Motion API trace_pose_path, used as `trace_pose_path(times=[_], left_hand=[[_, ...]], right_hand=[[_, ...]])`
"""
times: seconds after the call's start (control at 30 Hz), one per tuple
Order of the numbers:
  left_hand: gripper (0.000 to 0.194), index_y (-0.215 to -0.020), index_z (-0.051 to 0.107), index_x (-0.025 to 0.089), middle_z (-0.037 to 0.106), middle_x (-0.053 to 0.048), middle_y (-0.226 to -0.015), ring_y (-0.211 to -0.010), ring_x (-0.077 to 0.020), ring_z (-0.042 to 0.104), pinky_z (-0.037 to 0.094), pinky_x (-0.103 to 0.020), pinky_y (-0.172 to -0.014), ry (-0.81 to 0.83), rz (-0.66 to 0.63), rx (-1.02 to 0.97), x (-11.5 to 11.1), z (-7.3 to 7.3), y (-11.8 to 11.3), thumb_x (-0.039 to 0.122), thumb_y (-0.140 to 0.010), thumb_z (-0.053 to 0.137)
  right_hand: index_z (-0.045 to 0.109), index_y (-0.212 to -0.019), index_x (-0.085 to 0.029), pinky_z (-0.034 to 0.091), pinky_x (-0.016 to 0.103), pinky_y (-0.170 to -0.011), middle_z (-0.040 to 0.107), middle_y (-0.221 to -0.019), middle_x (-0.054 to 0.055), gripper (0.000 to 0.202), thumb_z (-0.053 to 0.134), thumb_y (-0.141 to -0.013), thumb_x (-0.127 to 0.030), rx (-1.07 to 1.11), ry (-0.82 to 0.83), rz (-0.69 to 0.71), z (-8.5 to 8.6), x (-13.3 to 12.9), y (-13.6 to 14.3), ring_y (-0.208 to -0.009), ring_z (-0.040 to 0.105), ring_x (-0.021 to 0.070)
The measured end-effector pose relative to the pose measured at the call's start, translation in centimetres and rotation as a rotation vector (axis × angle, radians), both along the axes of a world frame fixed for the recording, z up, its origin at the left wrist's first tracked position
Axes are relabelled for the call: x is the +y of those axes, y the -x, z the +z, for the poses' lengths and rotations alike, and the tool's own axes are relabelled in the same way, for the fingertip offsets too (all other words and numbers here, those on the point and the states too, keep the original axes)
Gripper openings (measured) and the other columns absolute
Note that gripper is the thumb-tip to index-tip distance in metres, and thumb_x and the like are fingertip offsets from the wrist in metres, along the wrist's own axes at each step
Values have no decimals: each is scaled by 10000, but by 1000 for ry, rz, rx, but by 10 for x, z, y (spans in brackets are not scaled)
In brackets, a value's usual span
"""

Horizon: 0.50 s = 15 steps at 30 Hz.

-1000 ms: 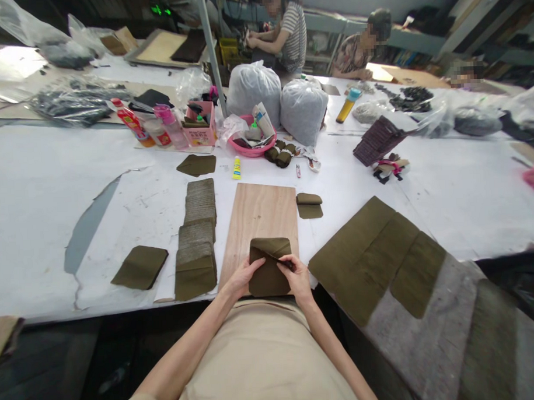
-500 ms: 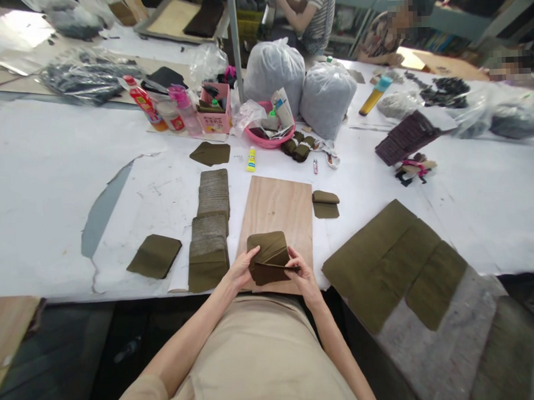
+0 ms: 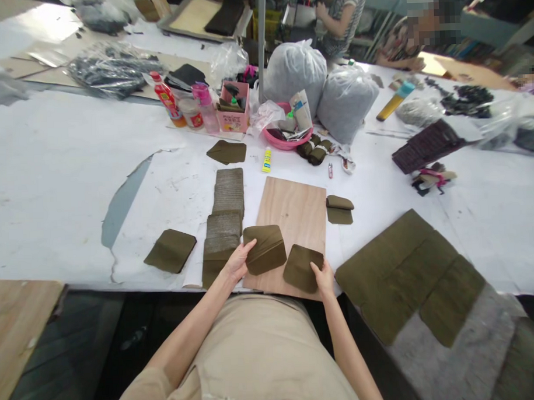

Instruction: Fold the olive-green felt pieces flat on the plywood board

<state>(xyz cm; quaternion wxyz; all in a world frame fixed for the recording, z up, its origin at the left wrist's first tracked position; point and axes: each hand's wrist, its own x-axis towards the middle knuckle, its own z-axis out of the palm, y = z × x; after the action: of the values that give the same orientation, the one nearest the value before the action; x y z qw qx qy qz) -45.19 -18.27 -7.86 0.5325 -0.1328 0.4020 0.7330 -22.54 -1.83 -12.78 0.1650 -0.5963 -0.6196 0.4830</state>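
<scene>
Two separate olive fabric pieces with rounded corners are in my hands, over a wooden board [image 3: 293, 205]. My left hand [image 3: 240, 260] pinches the left edge of one fabric piece [image 3: 266, 252], which has creases across it. At the lower right, my right hand [image 3: 324, 277] grips the right edge of the other fabric piece [image 3: 301, 269]. A gap shows between the two pieces. Left of the board lies a long overlapping row of olive pieces [image 3: 229, 192], close to my left hand. A small folded olive piece [image 3: 340, 210] rests just right of the board.
Further left sits an olive stack [image 3: 171, 251]. Large olive sheets [image 3: 410, 276] lie at the right. Behind the board are a yellow tube [image 3: 266, 160], a pink basin [image 3: 289, 142] and white bags [image 3: 346, 101]. Two people are across the table, one in a striped top [image 3: 354, 10].
The two fabric pieces, earlier held together, are now apart. My right hand has moved right with one piece, while my left keeps the other. The whole view has shifted slightly.
</scene>
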Motion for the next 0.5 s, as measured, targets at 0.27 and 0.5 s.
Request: trace_pose_path(times=[0.27,0.5], left_hand=[[189,-977,660,87,733,-122,-942,-922,-217,685,531,-330,-883,17,-5,-46,4,5,-4,199,-835,604],[117,-834,649,100,722,-79,-773,-667,-132,660,533,-219,-678,52,61,-27,12,0,-10,214,-815,629]], right_hand=[[561,-1145,-195,394,414,-955,587,-1161,118,294,451,-898,-311,-102,-533,464,72,-41,44,-1110,524,248],[586,-1149,-219,401,405,-954,602,-1165,89,379,669,-787,-292,10,-623,978,96,-87,97,-1122,517,246]])
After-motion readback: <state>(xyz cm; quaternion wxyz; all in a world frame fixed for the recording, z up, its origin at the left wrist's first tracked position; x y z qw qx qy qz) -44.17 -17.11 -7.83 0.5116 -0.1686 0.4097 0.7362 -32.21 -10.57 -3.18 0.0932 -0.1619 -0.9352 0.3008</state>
